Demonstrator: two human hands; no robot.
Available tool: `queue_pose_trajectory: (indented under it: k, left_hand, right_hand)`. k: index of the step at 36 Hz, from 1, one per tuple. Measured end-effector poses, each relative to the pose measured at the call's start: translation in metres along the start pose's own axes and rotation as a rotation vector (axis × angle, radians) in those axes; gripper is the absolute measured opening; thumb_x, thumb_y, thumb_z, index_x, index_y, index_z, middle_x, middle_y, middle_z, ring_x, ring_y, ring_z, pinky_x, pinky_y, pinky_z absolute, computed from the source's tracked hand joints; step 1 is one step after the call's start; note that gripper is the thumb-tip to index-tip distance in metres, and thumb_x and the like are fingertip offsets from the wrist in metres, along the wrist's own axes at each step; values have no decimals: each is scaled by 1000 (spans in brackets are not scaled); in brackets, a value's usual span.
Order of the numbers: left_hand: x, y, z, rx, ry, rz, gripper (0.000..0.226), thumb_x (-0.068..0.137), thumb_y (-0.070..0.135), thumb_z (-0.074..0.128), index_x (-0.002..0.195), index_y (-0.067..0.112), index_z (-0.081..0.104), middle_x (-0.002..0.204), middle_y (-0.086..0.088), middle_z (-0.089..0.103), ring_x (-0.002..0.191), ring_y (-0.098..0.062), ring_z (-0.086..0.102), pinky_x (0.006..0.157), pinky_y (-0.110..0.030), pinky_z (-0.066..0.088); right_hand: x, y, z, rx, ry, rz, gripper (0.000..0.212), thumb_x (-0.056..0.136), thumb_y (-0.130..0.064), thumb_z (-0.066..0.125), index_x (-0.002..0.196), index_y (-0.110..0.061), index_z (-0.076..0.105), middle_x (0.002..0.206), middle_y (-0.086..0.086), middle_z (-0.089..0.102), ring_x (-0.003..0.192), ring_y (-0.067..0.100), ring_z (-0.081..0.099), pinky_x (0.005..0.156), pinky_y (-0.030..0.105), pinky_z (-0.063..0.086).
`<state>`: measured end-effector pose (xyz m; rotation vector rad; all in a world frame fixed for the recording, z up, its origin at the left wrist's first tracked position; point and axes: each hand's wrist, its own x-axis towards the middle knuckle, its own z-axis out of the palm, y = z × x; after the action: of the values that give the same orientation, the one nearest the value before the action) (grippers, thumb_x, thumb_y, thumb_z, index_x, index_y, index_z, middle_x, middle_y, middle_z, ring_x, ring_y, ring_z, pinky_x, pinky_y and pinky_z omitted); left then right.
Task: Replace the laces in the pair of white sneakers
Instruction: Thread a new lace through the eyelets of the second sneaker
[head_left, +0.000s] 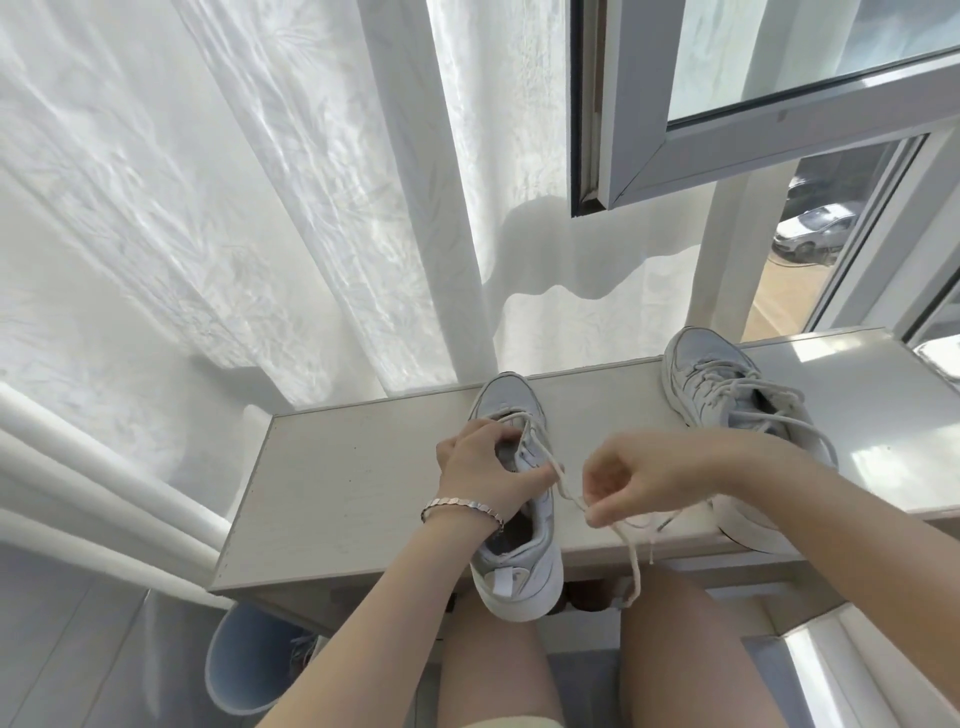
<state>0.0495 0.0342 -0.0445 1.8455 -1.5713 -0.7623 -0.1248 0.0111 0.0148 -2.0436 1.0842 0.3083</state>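
At frame centre, the left hand (480, 467) grips a sneaker (514, 499) (heel overhanging the table (353, 493)); the right hand (631, 480) pinches its lace (571, 496).

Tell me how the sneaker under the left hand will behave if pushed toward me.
It may tip off: the sneaker already overhangs the table edge at its heel. Its lace, pinched by the right hand, hangs limp, so probably floppy, no restraint. The left hand likely steadies it.
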Motion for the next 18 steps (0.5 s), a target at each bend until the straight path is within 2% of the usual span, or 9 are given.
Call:
queue_pose_trajectory:
  k: [2,4,5,7,9,12,15,18]
  left_hand:
    - [-2,1,-4,-5,-56,-5,60,61,47,81,113,24,61,96,25,42,118,-15,38,97,-22,36]
    - [-5,4,-10,11,-116,6,61,64,44,81,117,25,58,104,21,44,117,-10,38,92,-17,32]
    - [-6,4,-13,7,-142,14,60,65,42,81,117,25,57,108,18,45,116,-8,40,90,-15,31]
    - [-10,3,-21,-32,-164,6,58,68,36,81,118,25,55,115,15,46,112,-3,42,89,-15,30]
    - [-13,1,-26,-91,-142,-22,57,68,31,81,119,24,55,121,14,47,111,-1,42,89,-15,30]
    - [-15,-3,-28,-135,-84,-31,54,69,28,81,116,21,56,121,15,47,109,0,41,91,-17,31]
    - [-16,-3,-25,-147,-42,-32,46,73,24,78,114,19,58,124,13,50,109,-1,42,91,-16,31]
    - [-16,-3,-17,-165,-13,-25,38,76,20,75,111,18,58,127,11,52,110,-2,43,93,-16,31]
  right_hand:
    - [17,5,0,178,228,54,33,96,-40,42,81,-19,61,74,-7,61,69,8,55,69,23,41]
    - [33,10,2,229,432,124,34,99,-37,37,98,-11,58,88,-1,62,81,14,55,74,27,40]
    - [39,10,5,190,459,139,34,99,-37,38,106,-10,57,96,2,61,87,16,53,76,27,38]
    - [50,8,12,146,410,126,38,97,-38,42,111,-6,57,108,7,62,92,19,52,78,28,38]
    - [56,4,20,164,378,110,43,98,-37,42,110,1,59,105,14,63,85,20,51,74,30,37]
    - [59,0,27,234,414,73,41,97,-30,43,99,8,59,83,11,54,74,18,44,65,30,32]
    - [55,0,26,327,420,56,27,96,-24,42,78,-5,49,78,9,45,69,18,39,60,30,29]
    - [46,-3,16,609,471,54,31,92,-14,37,64,-9,50,69,6,53,70,20,45,71,32,39]
